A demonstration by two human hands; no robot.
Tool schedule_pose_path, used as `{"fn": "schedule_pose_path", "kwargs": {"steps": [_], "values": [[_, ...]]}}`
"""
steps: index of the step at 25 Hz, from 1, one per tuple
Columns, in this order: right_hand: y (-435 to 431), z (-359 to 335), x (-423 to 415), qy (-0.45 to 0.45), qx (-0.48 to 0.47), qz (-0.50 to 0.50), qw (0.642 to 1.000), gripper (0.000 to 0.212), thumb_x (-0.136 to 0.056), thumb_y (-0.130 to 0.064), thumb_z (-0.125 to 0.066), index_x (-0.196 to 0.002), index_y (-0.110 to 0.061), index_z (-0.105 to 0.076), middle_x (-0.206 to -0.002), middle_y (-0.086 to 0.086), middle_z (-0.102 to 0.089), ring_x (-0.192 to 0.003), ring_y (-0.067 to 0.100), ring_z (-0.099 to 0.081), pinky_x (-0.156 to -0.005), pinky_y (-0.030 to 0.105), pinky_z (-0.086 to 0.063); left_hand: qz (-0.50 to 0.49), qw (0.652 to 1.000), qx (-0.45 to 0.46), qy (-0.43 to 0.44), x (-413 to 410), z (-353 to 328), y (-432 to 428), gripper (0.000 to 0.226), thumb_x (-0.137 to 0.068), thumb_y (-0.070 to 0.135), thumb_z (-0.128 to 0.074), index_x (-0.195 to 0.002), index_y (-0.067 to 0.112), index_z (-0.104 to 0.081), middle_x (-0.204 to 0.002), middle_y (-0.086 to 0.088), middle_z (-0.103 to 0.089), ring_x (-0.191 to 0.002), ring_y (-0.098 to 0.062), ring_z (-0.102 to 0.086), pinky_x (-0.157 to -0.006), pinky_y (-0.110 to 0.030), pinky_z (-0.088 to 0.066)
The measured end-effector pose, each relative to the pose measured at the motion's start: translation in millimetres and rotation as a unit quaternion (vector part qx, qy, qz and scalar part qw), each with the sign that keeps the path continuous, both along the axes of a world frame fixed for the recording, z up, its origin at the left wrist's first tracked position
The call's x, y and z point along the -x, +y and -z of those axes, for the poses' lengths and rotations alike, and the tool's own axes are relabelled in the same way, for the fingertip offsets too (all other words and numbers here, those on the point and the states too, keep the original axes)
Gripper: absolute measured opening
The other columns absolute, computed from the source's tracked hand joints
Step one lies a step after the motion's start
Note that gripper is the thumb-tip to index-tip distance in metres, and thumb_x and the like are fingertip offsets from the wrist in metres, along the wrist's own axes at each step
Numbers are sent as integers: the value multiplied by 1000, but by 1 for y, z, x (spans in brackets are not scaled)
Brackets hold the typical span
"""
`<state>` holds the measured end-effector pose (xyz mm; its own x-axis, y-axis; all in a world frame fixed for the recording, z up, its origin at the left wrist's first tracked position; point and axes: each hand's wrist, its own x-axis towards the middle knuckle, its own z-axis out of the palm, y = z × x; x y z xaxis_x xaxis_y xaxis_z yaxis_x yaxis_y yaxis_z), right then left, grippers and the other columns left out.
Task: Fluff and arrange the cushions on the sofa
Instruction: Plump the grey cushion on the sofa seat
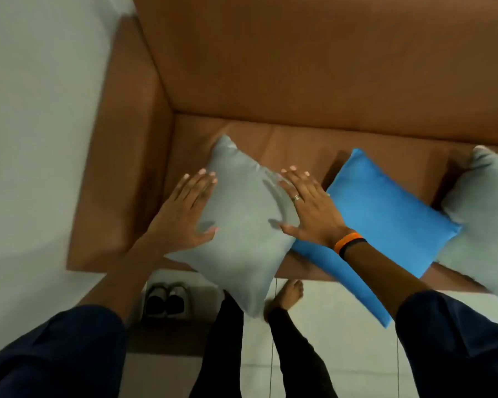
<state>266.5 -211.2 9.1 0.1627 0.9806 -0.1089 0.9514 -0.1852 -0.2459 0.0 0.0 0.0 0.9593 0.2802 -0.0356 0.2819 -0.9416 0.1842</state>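
A grey cushion (pixel 242 222) stands tilted between my two hands above the front of the brown sofa seat (pixel 293 139). My left hand (pixel 184 214) presses flat against its left side, fingers straight. My right hand (pixel 308 208), with a ring and an orange wristband, presses flat on its right side. A blue cushion (pixel 385 225) lies on the seat just right of it, its lower corner hanging past the seat edge. Another grey cushion (pixel 483 214) sits at the far right, partly cut off by the frame.
The sofa's left armrest (pixel 121 173) and tall backrest (pixel 314 58) enclose the seat. A white wall (pixel 35 124) is to the left. A pair of slippers (pixel 166 300) lies on the tiled floor by my bare foot (pixel 288 294).
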Motion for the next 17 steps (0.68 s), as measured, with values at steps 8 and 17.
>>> {"fn": "schedule_pose_path", "kwargs": {"steps": [8, 17], "values": [[-42, 152, 26, -36, 95, -108, 989, 93, -92, -37, -65, -164, -27, -7, -175, 8, -11, -162, 32, -7, -130, 58, -13, 44, 989, 2, 144, 71, 158, -51, 145, -54, 67, -83, -163, 22, 1, -169, -20, -6, -158, -40, 5, -123, -69, -9], [-13, 131, 22, 28, -20, -32, 999, 43, -95, -22, -58, -137, -21, -64, -145, 7, -64, -128, 39, -61, -110, 55, -42, -7, 998, 54, -9, 51, 142, -32, 91, -64, 63, -66, -141, 20, -43, -134, -20, -64, -124, -35, -61, -104, -49, -39]]}}
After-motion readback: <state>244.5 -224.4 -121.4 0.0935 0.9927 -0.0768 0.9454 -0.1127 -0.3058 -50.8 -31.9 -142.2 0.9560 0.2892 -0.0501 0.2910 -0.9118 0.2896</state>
